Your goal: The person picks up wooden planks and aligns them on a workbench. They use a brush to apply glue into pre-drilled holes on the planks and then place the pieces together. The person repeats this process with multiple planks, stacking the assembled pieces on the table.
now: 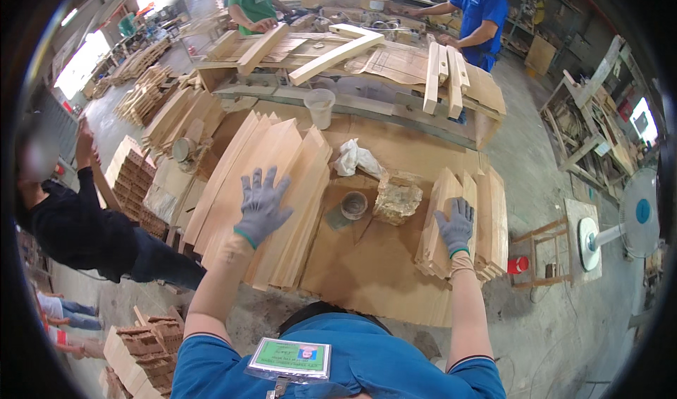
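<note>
My left hand (261,205), in a grey glove with a green cuff, lies with fingers spread over a wide stack of pale wooden boards (226,180) on the left of the table. My right hand (456,225), gloved the same way, rests with its fingers stretched out on a smaller stack of wooden pieces (493,223) at the right. Between the stacks are a small round cup (354,205), a rough yellowish block (397,198) and a crumpled white cloth (357,158). Behind them a translucent plastic cup (321,108) stands upright.
Brown cardboard (381,272) covers the table. Beyond is a bench (479,92) with loose wooden bars (338,55). Two people, in green (250,4) and blue (482,15), stand behind it. Someone in dark clothes (99,223) is at left. A white fan (640,212) stands at right.
</note>
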The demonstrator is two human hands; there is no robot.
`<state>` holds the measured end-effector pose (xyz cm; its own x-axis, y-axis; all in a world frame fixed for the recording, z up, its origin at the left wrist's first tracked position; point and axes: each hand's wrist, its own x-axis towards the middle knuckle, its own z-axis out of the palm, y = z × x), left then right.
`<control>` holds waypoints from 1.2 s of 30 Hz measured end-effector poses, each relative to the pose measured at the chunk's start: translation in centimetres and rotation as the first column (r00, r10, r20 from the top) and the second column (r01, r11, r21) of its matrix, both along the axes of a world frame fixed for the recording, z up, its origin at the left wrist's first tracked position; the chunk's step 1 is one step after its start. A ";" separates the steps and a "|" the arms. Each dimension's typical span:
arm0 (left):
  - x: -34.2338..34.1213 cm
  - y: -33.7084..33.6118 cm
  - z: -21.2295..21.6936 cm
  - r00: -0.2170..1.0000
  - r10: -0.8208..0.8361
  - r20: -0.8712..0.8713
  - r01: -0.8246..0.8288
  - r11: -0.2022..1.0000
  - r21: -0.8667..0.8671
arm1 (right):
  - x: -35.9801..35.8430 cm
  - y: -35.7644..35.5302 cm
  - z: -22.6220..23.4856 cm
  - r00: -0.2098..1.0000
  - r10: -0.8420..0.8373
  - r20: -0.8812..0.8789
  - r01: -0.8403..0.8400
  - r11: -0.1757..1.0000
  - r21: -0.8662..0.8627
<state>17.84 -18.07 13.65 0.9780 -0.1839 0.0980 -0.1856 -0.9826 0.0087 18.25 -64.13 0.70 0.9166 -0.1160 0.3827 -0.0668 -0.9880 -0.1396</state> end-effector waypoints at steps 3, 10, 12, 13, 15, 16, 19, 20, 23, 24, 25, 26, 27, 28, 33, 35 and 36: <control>5.2 -0.2 -1.4 0.999 0.039 -0.020 -0.039 0.999 -0.025 | 0.2 -0.4 0.2 0.999 0.024 0.046 -0.023 0.999 -0.029; 8.8 0.0 -4.3 0.998 0.045 0.043 -0.044 0.999 -0.024 | 3.1 -2.0 5.8 0.931 0.043 -0.364 0.022 0.985 0.172; 8.6 0.2 -4.2 0.997 0.051 0.058 -0.050 0.999 -0.018 | 6.8 -2.3 8.4 0.953 0.063 -0.296 0.022 0.961 0.276; 8.7 -0.1 -4.1 0.997 0.045 0.056 -0.044 0.999 -0.025 | 8.7 -3.3 9.1 0.973 0.031 -0.230 0.032 0.964 0.263; 9.0 -0.5 -4.0 0.998 0.025 0.054 -0.023 0.999 -0.039 | 13.3 -5.3 10.1 0.999 0.032 -0.040 -0.021 0.969 0.248; 9.3 -0.6 -4.1 0.998 0.016 0.054 -0.014 0.999 -0.049 | 15.9 -6.0 10.9 0.994 0.069 0.083 -0.087 0.968 0.236; 9.1 -0.4 -4.1 0.998 0.046 0.034 -0.044 0.998 -0.044 | 24.3 -5.1 14.3 0.995 0.024 0.092 -0.045 0.972 0.233; 9.3 -0.5 -4.0 0.999 0.041 0.029 -0.040 0.998 -0.042 | 26.5 -5.3 15.3 0.999 -0.031 0.042 0.021 0.973 0.229; 9.1 -0.5 -3.5 0.998 0.058 -0.008 -0.058 0.998 -0.037 | 33.2 -4.1 17.7 0.978 -0.178 -0.107 0.198 0.955 0.219; 9.2 -0.6 -3.3 0.997 0.070 -0.017 -0.070 0.997 -0.036 | 35.0 -4.1 18.2 0.968 -0.175 -0.177 0.213 0.950 0.226; 9.2 -0.7 -3.1 0.997 0.074 -0.030 -0.075 0.996 -0.038 | 36.5 -4.5 18.6 0.952 -0.179 -0.250 0.237 0.944 0.228; 9.3 -0.8 -2.9 0.996 0.079 -0.049 -0.081 0.996 -0.041 | 37.7 -4.9 18.7 0.929 -0.178 -0.325 0.259 0.939 0.227; 9.4 -0.9 -2.9 0.995 0.083 -0.063 -0.085 0.996 -0.033 | 38.7 -5.0 18.3 0.929 -0.226 -0.295 0.289 0.938 0.193; 9.7 -1.1 -2.7 0.994 0.083 -0.077 -0.085 0.996 -0.024 | 39.3 -5.6 18.0 0.927 -0.229 -0.297 0.296 0.934 0.202; 9.3 -1.1 -2.7 0.989 0.111 -0.101 -0.112 0.994 -0.005 | 39.5 -7.0 17.4 0.947 -0.221 -0.231 0.261 0.953 0.156; 9.4 -1.7 -2.3 0.984 0.124 -0.126 -0.126 0.992 -0.006 | 38.5 -9.0 17.2 0.950 -0.249 -0.186 0.272 0.956 0.111; 9.5 -1.7 -2.4 0.985 0.121 -0.122 -0.123 0.992 -0.005 | 38.0 -10.1 17.2 0.945 -0.269 -0.188 0.293 0.950 0.112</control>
<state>27.34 -19.76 11.27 0.9979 -0.0618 -0.0212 -0.0610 -0.9975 0.0359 56.27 -74.26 17.90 0.8886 -0.4185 0.1880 -0.3732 -0.8977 -0.2342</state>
